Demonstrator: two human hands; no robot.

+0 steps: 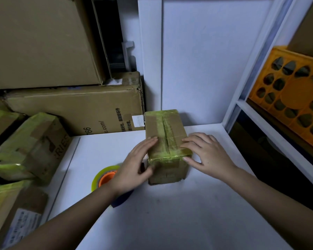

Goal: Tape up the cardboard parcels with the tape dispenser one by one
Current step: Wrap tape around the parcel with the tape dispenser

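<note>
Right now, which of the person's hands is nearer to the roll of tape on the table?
Left. The left hand hangs right over the tape dispenser, partly hiding it, fingers touching the small parcel. The right hand rests on the parcel's far side, away from the roll.

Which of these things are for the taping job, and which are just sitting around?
For the job:
small box, with both hands on it: left hand, right hand
tape dispenser
taped boxes at the left

Just sitting around:
orange crate on the shelf
big boxes stacked behind
</note>
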